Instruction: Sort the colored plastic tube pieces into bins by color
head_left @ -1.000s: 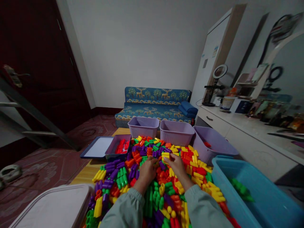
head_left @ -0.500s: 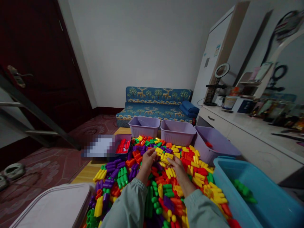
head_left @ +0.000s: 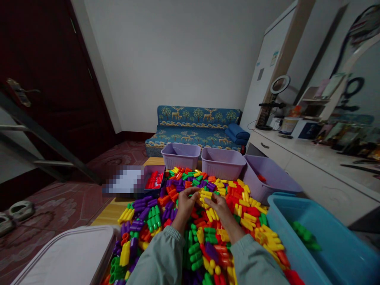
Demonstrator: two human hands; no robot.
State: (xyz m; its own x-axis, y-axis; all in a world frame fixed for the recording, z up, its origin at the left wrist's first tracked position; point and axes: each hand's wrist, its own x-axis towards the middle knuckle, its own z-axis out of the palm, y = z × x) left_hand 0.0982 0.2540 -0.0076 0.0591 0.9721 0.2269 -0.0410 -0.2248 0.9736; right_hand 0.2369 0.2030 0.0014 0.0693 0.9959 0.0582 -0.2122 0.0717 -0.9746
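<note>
My left hand and my right hand meet over the middle of a pile of plastic building blocks. Between them is a cluster of yellow building blocks, gripped by the fingers of both hands. Thumb and fingers of the left hand close on its left side, while the right fingers press on its right side. Whether the yellow pieces are all joined, I cannot tell. Loose red, green, purple, orange and yellow blocks lie under and around both hands.
Three lilac bins line the far side; the right one holds a red piece. A blue tub with green blocks stands at right. A small tray of red blocks lies at left, a white lid near left. Behind is a patterned sofa.
My hands have come closer together around the yellow blocks. The separate yellow pieces each hand held now sit together between the fingers.
</note>
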